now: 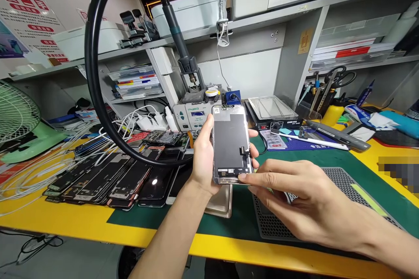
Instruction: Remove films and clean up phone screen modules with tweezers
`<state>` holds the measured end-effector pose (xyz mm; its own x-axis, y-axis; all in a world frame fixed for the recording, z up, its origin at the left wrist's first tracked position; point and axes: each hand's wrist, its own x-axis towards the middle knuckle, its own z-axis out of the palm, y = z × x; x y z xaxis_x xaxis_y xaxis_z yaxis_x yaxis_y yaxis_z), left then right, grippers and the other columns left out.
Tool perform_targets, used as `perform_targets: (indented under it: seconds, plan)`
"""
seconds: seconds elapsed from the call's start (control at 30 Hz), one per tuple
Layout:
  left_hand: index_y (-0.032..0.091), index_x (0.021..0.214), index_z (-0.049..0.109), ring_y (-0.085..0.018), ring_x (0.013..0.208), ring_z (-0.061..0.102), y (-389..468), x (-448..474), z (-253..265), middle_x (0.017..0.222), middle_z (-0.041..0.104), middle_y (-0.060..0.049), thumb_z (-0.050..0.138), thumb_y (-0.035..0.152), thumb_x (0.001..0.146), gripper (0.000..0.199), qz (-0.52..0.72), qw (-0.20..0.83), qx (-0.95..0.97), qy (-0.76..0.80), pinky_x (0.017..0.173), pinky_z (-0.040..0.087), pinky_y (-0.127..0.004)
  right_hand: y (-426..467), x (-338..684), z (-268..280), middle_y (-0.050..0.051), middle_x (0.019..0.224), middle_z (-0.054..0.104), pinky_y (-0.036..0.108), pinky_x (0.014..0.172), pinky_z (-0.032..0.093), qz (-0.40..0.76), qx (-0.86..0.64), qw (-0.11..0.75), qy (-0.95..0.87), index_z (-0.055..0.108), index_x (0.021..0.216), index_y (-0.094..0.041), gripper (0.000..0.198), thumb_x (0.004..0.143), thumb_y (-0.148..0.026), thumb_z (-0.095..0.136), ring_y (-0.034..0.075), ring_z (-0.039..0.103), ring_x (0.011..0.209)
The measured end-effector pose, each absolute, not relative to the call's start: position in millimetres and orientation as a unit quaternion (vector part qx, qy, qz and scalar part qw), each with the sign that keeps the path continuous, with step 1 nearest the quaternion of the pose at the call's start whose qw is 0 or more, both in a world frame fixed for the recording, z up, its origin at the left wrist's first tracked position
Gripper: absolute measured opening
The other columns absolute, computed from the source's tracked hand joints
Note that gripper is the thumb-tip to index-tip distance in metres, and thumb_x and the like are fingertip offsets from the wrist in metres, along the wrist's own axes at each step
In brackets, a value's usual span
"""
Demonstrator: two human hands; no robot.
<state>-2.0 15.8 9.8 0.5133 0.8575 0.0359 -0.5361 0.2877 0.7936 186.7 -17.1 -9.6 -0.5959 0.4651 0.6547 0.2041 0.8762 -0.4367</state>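
A phone screen (229, 139) is held up with its back side toward me, showing a dark grey panel, a silver frame and a small black flex connector. My left hand (204, 157) grips it by both long edges, thumb on the left side and fingertips around the right. At the screen's lower right corner, my right hand (294, 196) pinches the bottom edge between index finger and thumb. Something pale shows behind its curled fingers, too hidden to make out. Below my left hand, a silver tray-like piece (220, 202) lies on the green mat (242, 222).
Rows of phone screens (101, 178) lie at left beside tangled white cables (42, 165) and a green fan (24, 126). A black hose (90, 61) arches ahead of a soldering station (196, 115). A grey perforated pad (271, 226) sits under my right hand; a hot plate (273, 111) stands behind.
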Motion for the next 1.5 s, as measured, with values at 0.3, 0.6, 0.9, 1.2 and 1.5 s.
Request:
perform_targets:
  seconds: [0.3,0.6,0.9,1.2,1.5]
  plan:
    - [0.005,0.107,0.068,-0.026,0.067,0.069,18,-3,7,0.080,0.070,-0.016,0.019,0.072,0.093,0.085,0.433,0.786,0.392,0.205,0.062,0.052,-0.033,-17,188,-10,0.003,0.075,0.063,0.021,0.052,0.040,0.166,-0.197,0.391,-0.884,0.073,0.110,-0.018,0.027,0.093,-0.006,0.056,0.011,0.054,0.058]
    - [0.003,0.107,0.069,-0.025,0.066,0.069,19,-3,5,0.079,0.070,-0.016,0.019,0.071,0.093,0.085,0.433,0.788,0.385,0.209,0.065,0.053,-0.034,-17,189,-9,0.004,0.080,0.064,0.021,0.054,0.041,0.156,-0.188,0.379,-0.892,0.072,0.112,-0.019,0.029,0.092,-0.004,0.057,0.011,0.056,0.060]
    - [0.003,0.107,0.069,-0.026,0.066,0.070,20,-3,2,0.080,0.071,-0.016,0.020,0.070,0.094,0.084,0.435,0.792,0.376,0.205,0.064,0.054,-0.034,-15,189,-14,0.005,0.078,0.062,0.023,0.052,0.040,0.098,-0.177,0.387,-0.900,0.071,0.113,-0.018,0.032,0.090,-0.002,0.055,0.013,0.053,0.060]
    - [0.003,0.105,0.069,-0.025,0.064,0.069,21,-2,1,0.078,0.071,-0.016,0.022,0.069,0.094,0.082,0.439,0.792,0.365,0.215,0.062,0.053,-0.033,-14,191,-18,0.005,0.080,0.061,0.025,0.048,0.036,0.042,-0.174,0.379,-0.908,0.069,0.119,-0.017,0.037,0.088,-0.002,0.053,0.013,0.051,0.059]
    - [0.004,0.104,0.069,-0.025,0.064,0.068,18,-1,7,0.077,0.070,-0.016,0.018,0.072,0.093,0.085,0.442,0.785,0.378,0.213,0.063,0.053,-0.034,-15,187,-13,0.004,0.075,0.064,0.023,0.050,0.039,0.094,-0.185,0.402,-0.892,0.071,0.114,-0.017,0.030,0.092,-0.006,0.055,0.012,0.055,0.059]
